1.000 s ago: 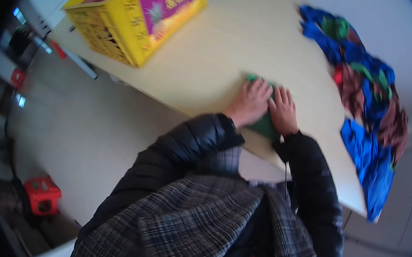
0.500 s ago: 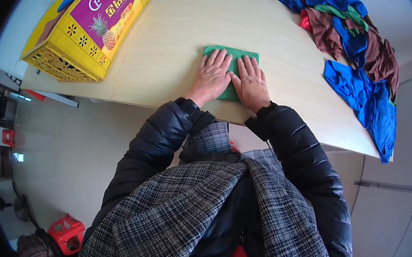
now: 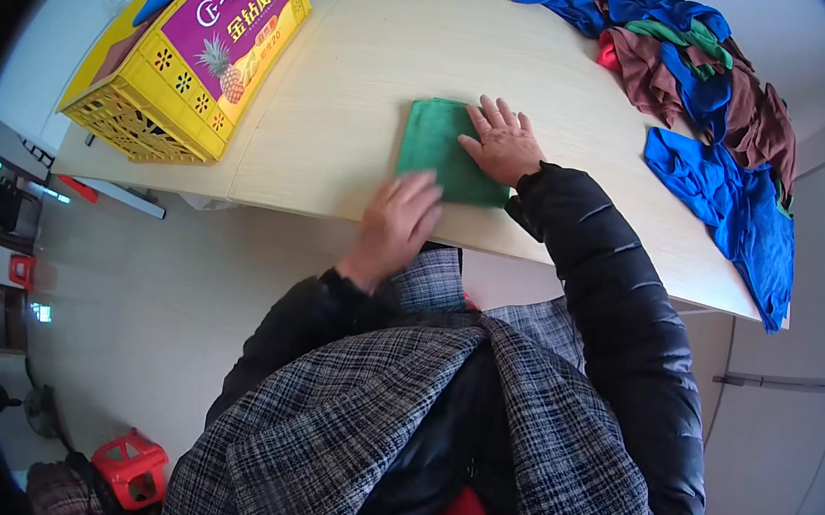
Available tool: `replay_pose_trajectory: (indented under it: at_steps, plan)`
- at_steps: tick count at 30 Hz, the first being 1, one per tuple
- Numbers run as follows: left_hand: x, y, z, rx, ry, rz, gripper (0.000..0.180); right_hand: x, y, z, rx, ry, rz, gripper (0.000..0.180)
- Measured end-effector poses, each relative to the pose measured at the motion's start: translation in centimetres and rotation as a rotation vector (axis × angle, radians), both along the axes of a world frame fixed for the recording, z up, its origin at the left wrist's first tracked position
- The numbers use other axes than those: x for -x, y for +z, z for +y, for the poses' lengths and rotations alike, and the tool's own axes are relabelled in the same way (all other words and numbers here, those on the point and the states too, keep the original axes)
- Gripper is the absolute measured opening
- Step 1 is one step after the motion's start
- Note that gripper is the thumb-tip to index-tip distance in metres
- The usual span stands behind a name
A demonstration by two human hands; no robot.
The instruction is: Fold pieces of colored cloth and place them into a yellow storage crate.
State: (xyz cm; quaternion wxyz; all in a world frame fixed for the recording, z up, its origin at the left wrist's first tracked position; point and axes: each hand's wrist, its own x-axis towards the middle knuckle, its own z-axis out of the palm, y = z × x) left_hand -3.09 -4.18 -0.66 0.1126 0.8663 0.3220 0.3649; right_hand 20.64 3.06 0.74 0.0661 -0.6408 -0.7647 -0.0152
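A folded green cloth (image 3: pixel 441 150) lies flat near the table's front edge, shaped into a rough square. On its right side my right hand (image 3: pixel 507 147) rests palm down, open, with the fingers stretched out and apart. My left hand (image 3: pixel 396 224) is by the cloth's near left corner, over the table edge. Its fingers are loosely extended and slightly blurred, and no object shows in them. Whether its fingertips touch the cloth I cannot tell.
On the left of the table (image 3: pixel 341 79) stands a yellow plastic crate (image 3: pixel 172 107) with cloths inside. Along the right edge lies a pile of crumpled blue cloths (image 3: pixel 715 199), brown cloths (image 3: pixel 763 128) and green ones. A red stool (image 3: pixel 131 469) is on the floor at lower left.
My left hand has lifted off the green cloth and moved back toward me. My right hand has shifted slightly, still on the cloth's right side. More of the cloth is uncovered.
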Motion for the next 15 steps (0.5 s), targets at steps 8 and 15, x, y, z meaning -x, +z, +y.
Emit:
replay_pose_trajectory:
  at_steps: [8,15]
  plan:
    - [6.4,-6.4,-4.6,1.242,-0.006,-0.482,0.033,6.1,0.5,-2.9,0.018,-0.015,0.044,0.067]
    - [5.7,-4.2,-5.6,1.464,-0.056,-1.613,0.049,11.5,3.2,-9.1,0.030,0.217,0.199,0.061]
